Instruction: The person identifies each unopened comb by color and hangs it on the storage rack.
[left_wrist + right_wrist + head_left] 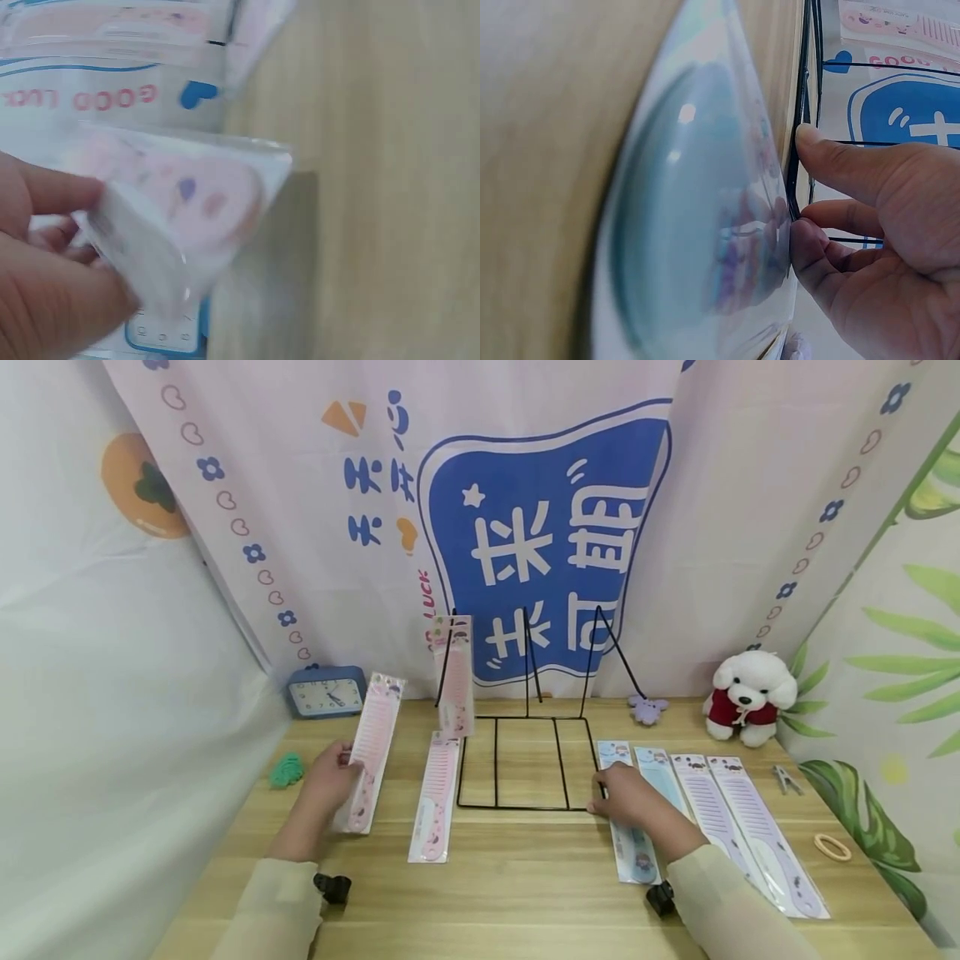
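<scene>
My left hand [327, 781] pinches a packaged pink comb [377, 722], tilted above the table's left side; its handle end shows in the left wrist view, between thumb and fingers. My right hand [628, 792] grips the front right corner of a black wire rack [517, 808], thumb and fingertips on the wire in the right wrist view. Another packaged pink comb [455, 681] stands upright in the rack's left slot. One more pink comb [435, 802] lies flat left of the rack. Beneath my right hand lies a packaged blue comb [628, 847].
Right of the rack lie a second blue comb [660, 772] and two purple combs [712, 810]. Around the edges are a blue clock [327, 692], green clip [287, 770], purple toy [647, 709], white plush dog [750, 693], grey clip [787, 780] and wooden ring [832, 847].
</scene>
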Tool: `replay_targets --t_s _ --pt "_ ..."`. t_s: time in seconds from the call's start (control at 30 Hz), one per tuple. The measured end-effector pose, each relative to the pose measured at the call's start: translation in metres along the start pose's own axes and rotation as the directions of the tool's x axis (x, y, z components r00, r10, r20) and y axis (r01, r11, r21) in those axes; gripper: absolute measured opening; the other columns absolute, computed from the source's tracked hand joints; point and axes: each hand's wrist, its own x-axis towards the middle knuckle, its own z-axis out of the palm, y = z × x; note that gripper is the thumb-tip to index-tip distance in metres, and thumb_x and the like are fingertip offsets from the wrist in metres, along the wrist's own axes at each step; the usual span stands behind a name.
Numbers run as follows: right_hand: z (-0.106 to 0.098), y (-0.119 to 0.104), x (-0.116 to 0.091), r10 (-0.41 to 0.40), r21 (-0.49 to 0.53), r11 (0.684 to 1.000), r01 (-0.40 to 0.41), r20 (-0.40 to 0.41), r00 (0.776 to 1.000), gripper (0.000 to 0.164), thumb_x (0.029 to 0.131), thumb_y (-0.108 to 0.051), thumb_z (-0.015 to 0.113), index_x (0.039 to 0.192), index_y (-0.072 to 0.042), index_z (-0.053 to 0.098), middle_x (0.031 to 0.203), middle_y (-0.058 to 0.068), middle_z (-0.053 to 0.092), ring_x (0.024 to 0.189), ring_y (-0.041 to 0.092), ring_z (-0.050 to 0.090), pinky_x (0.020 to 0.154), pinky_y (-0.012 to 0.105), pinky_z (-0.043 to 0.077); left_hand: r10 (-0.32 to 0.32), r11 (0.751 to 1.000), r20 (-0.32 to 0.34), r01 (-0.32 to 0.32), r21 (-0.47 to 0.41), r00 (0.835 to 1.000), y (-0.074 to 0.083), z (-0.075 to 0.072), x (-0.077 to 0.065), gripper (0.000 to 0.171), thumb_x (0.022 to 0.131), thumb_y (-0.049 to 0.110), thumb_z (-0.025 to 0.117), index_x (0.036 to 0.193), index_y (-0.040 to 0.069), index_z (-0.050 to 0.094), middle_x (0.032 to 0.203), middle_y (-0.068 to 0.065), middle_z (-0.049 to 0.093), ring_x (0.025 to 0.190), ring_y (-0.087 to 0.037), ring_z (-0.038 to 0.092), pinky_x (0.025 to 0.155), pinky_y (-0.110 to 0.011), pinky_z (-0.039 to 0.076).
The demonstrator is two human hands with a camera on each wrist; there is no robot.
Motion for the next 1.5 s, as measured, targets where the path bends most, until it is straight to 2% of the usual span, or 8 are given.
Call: replay_targets --t_s 0.1,0.23,0.43,0.53,0.6,0.73,0.83,1.5 --pt "0.000 0.000 -0.001 0.000 0.000 1.000 0.000 -0.001 1.000 0.057 0.097 -0.027 0.086 0.140 0.005 0.069 0.138 0.029 0.068 0.132 0.045 0.064 0.109 0.060 0.056 0.075 0.987 -0.014 -0.076 -0.139 0.997 0.008 -0.005 -0.006 0.047 0.112 0.008 0.053 0.158 0.001 0.047 0.154 -0.027 0.059 0.135 -0.039 0.062 0.107 -0.047 0.059" --pt "0.000 -0.001 -0.001 0.004 0.004 1.000 -0.004 0.004 1.000 0.058 0.097 -0.026 0.086 0.141 0.006 0.068 0.139 0.030 0.067 0.132 0.045 0.064 0.108 0.059 0.056 0.185 0.940 0.040 -0.165 -0.300 0.982 0.011 -0.003 -0.014 0.041 0.111 0.008 0.061 0.151 0.005 0.055 0.151 -0.020 0.065 0.125 -0.022 0.070 0.098 -0.034 0.065" --pt "-0.001 -0.001 -0.001 0.001 -0.002 1.000 -0.001 0.006 1.000 0.057 0.097 -0.026 0.086 0.140 0.006 0.069 0.139 0.030 0.067 0.131 0.044 0.064 0.108 0.059 0.056 0.426 0.848 0.143 -0.339 -0.407 0.894 0.008 0.009 -0.027 0.031 0.106 0.001 0.066 0.137 -0.003 0.063 0.130 -0.002 0.077 0.114 -0.010 0.075 0.096 -0.032 0.065" --pt "-0.002 -0.001 -0.001 0.001 -0.001 1.000 -0.001 0.008 1.000 0.057 0.097 -0.026 0.086 0.141 0.007 0.068 0.139 0.030 0.067 0.132 0.045 0.063 0.109 0.059 0.056 0.468 0.840 0.168 -0.377 -0.391 0.868 0.011 0.014 -0.033 0.024 0.105 0.001 0.068 0.129 -0.001 0.067 0.121 0.007 0.077 0.111 -0.011 0.075 0.093 -0.030 0.066" --pt "-0.002 -0.002 -0.002 0.002 0.001 1.000 -0.002 0.010 1.000 0.058 0.097 -0.026 0.086 0.141 0.007 0.068 0.140 0.031 0.066 0.133 0.046 0.063 0.109 0.059 0.056 0.476 0.844 0.192 -0.385 -0.372 0.858 0.014 0.017 -0.035 0.021 0.105 0.002 0.069 0.126 0.000 0.068 0.120 0.003 0.077 0.108 -0.013 0.074 0.092 -0.030 0.065" --pt "-0.003 -0.002 -0.002 0.004 0.008 1.000 -0.004 0.006 1.000 0.057 0.098 -0.025 0.085 0.142 0.007 0.068 0.139 0.031 0.067 0.133 0.046 0.063 0.109 0.059 0.056 0.466 0.862 0.223 -0.382 -0.334 0.856 0.023 0.022 -0.038 0.018 0.106 0.006 0.069 0.124 0.002 0.070 0.121 -0.012 0.075 0.107 -0.018 0.072 0.091 -0.030 0.064" --pt "-0.003 -0.002 -0.001 -0.008 0.002 1.000 0.008 0.001 1.000 0.056 0.098 -0.025 0.085 0.140 0.007 0.069 0.137 0.030 0.068 0.131 0.044 0.064 0.108 0.058 0.056 0.443 0.877 0.230 -0.366 -0.311 0.866 0.029 0.023 -0.039 0.018 0.107 0.007 0.069 0.125 0.004 0.070 0.123 -0.017 0.074 0.108 -0.022 0.071 0.091 -0.029 0.064" --pt "-0.003 -0.004 -0.001 0.004 0.002 1.000 -0.004 0.015 1.000 0.057 0.098 -0.024 0.085 0.141 0.008 0.067 0.140 0.032 0.066 0.134 0.047 0.062 0.110 0.060 0.055 0.416 0.894 0.213 -0.355 -0.273 0.884 0.034 0.025 -0.041 0.020 0.107 0.007 0.069 0.127 0.003 0.071 0.124 -0.018 0.076 0.108 -0.022 0.072 0.091 -0.028 0.063"
